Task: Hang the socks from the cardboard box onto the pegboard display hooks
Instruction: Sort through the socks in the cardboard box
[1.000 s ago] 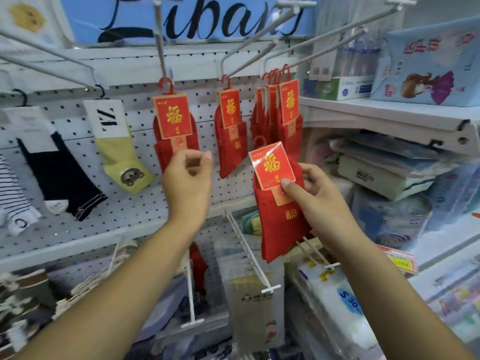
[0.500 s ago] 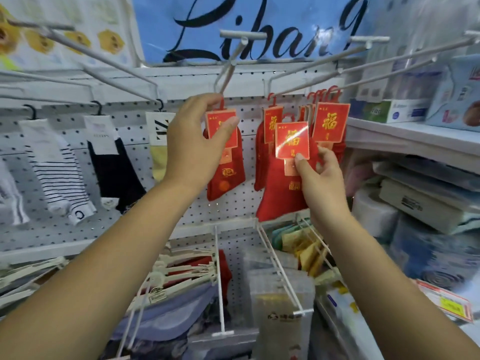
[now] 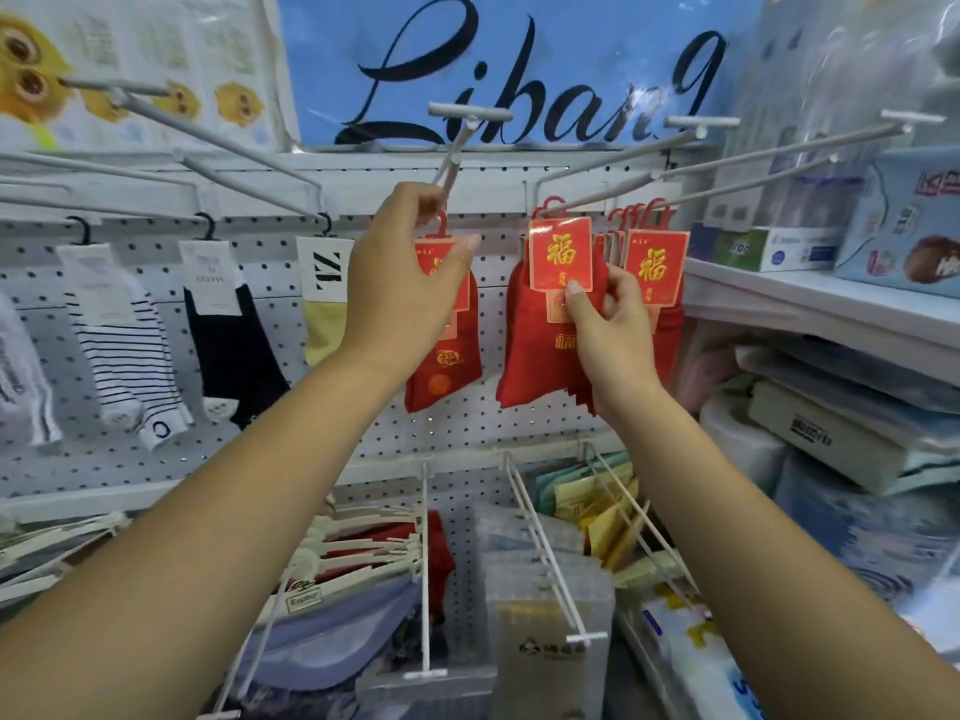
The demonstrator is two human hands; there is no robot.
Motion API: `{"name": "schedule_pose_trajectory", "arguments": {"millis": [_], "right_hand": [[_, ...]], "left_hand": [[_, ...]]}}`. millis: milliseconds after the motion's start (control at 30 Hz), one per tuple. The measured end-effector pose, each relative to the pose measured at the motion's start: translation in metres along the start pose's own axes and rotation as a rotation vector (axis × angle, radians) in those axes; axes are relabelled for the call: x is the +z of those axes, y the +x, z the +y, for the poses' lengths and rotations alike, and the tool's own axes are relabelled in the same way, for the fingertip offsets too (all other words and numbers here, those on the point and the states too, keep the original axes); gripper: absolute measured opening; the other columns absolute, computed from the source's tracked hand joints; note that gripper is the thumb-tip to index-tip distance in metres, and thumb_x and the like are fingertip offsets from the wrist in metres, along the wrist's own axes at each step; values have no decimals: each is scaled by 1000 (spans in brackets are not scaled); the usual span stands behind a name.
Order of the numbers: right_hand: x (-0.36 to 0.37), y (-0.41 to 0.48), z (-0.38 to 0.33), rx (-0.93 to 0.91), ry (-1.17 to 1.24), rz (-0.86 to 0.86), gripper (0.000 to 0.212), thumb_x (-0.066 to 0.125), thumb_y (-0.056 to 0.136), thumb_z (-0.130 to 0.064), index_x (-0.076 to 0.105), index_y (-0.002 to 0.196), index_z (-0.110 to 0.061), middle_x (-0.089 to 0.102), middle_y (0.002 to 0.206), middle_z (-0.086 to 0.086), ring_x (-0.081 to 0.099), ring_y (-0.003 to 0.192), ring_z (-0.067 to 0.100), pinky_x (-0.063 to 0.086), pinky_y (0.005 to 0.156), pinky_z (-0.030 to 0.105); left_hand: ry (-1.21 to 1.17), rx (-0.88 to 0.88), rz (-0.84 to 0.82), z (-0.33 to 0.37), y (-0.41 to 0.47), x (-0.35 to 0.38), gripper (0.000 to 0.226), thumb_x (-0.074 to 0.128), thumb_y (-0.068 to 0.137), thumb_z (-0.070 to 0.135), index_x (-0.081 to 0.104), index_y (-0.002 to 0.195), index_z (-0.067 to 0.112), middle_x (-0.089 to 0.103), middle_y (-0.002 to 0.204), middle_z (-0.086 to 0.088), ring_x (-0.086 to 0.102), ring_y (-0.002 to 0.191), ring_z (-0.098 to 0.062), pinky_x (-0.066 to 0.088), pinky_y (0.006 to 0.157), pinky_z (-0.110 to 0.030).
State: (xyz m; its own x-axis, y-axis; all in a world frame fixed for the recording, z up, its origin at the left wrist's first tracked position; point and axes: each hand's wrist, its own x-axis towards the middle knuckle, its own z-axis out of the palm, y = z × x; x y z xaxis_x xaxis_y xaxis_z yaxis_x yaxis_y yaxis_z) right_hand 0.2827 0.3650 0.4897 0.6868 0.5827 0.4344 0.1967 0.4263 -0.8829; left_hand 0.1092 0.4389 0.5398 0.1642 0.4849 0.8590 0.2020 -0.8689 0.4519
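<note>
My right hand [image 3: 610,330] pinches a pair of red socks [image 3: 540,356] by its red card label with gold writing, held up so its red hanger loop reaches a white pegboard hook [image 3: 613,192]. My left hand [image 3: 402,283] grips the label and hanger of another red sock pair [image 3: 447,371] hanging from the neighbouring hook [image 3: 457,153]. Several more red sock pairs [image 3: 654,262] hang bunched on the hook to the right. The white pegboard [image 3: 467,428] runs behind. The cardboard box is out of view.
Striped [image 3: 119,345], black [image 3: 234,350] and yellow socks [image 3: 324,324] hang on hooks to the left. Long bare hooks jut out above. A shelf [image 3: 821,304] with boxes and packs stands at the right. Lower hooks [image 3: 545,553] carry packaged goods.
Both hands rose from chest height to the hook row. The right hand carried its red sock pair up to the hook; the left hand took hold of the hanging pair's label.
</note>
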Motion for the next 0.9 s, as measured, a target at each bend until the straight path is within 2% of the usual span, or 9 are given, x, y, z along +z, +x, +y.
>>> {"name": "schedule_pose_trajectory", "arguments": {"millis": [67,200,300,433,533,633,667,767,900], "right_hand": [[0,1,2,2,-13,-16,23,59,102,-27,50,122,-32,72,107,-10,71,87,0,57,72,22],[1,2,7,40,-60,-23,22,63,99,-32,54,119,-36,72,113,-3,72,98,14,61,80,35],[-1,0,14,73,-71,14,20,65,97,-35,60,116,-31,73,107,-1,72,97,16,60,79,32],[-8,-10,28,195,-180,16,48,68,94,-43,57,130,-13,68,111,2,68,100,16,61,86,39],[-18,-25,37,328,-216,-24,42,68,95,-38,55,124,-10,65,109,4,72,95,21,63,81,42],[-27,-44,45,347,-268,-73,43,70,93,-38,54,118,-7,65,93,4,70,72,12,58,57,30],[-29,-52,45,344,-300,-67,44,71,92,-38,55,119,-6,66,94,5,71,74,13,59,59,32],[-35,-86,32,270,-429,-27,37,71,93,-36,58,117,-11,71,104,9,72,95,22,61,85,44],[-40,-152,7,94,-516,-74,34,71,92,-35,65,120,-16,72,109,-2,68,103,12,56,93,34]], "left_hand": [[12,2,-30,-2,0,-4,35,73,91,33,59,121,20,66,119,10,57,113,0,34,91,1],[9,7,-85,-3,0,-9,37,73,91,31,58,123,21,65,124,9,58,119,-4,37,98,-10],[19,3,-104,-3,-2,-10,40,73,91,28,54,126,22,63,129,7,57,122,-6,39,101,-17],[-24,-37,-164,-3,-8,-12,51,73,92,26,47,136,28,58,142,7,51,133,-3,44,109,-29],[14,-51,-207,-8,-18,-19,61,71,94,28,41,147,29,53,148,11,46,136,0,34,103,-15],[39,-93,-237,-16,-40,-34,55,68,96,30,46,147,26,55,138,15,45,123,5,33,96,-9],[43,-93,-260,-19,-49,-39,53,68,96,31,48,146,25,55,139,13,44,123,4,35,99,-13],[100,-82,-366,-27,-82,-60,47,66,97,33,54,142,23,56,143,6,47,130,-7,39,108,-30],[114,-90,-498,-32,-138,-98,45,63,99,36,55,141,23,56,144,6,48,134,-12,35,104,-26]]}}
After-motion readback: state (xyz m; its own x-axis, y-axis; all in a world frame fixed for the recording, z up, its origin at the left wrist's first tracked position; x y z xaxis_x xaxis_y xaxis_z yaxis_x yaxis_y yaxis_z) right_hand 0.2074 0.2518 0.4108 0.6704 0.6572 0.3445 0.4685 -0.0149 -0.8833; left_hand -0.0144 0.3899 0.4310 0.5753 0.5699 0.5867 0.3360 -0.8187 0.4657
